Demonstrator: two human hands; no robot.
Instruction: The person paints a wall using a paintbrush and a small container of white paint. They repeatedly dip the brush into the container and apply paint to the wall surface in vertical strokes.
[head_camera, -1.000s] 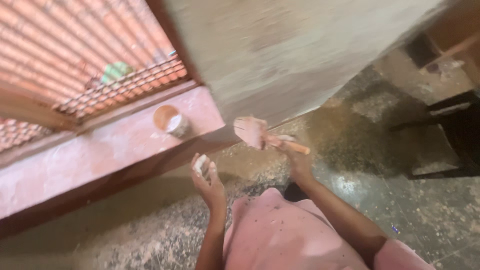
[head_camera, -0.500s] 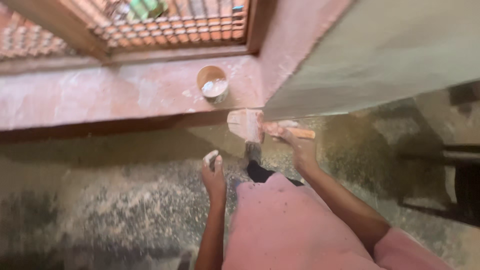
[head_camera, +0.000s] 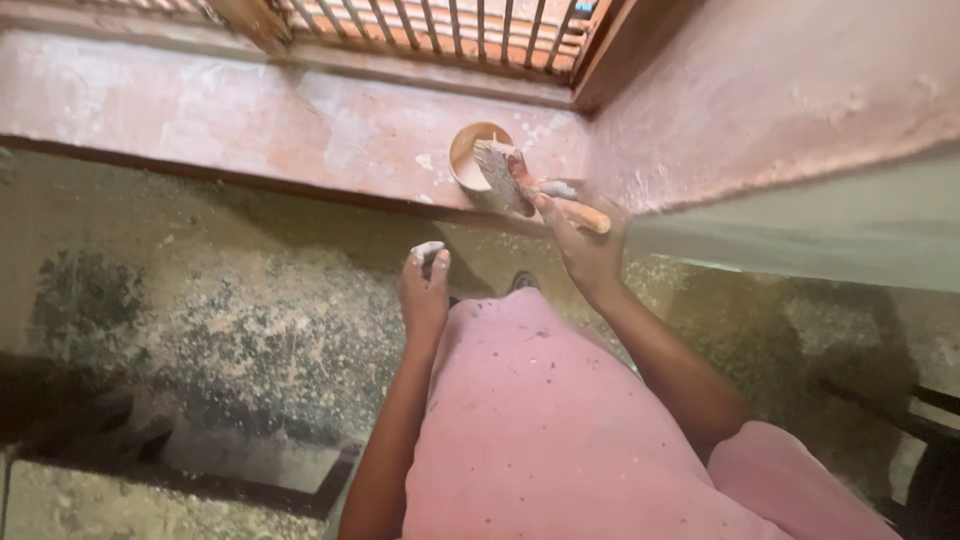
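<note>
My right hand (head_camera: 585, 250) is closed around the wooden handle of a broad paintbrush (head_camera: 515, 180), its bristles tipped over the small round cup (head_camera: 470, 160) on the pink ledge (head_camera: 250, 120) below the window grille (head_camera: 440, 30). The brush feels light and stiff in the handle, soft and wet at the bristles (slippery where paint has run), so I judge the dry handle end the best hold. My left hand (head_camera: 425, 290) pinches a small pale lump (head_camera: 428, 248), fingers curled.
</note>
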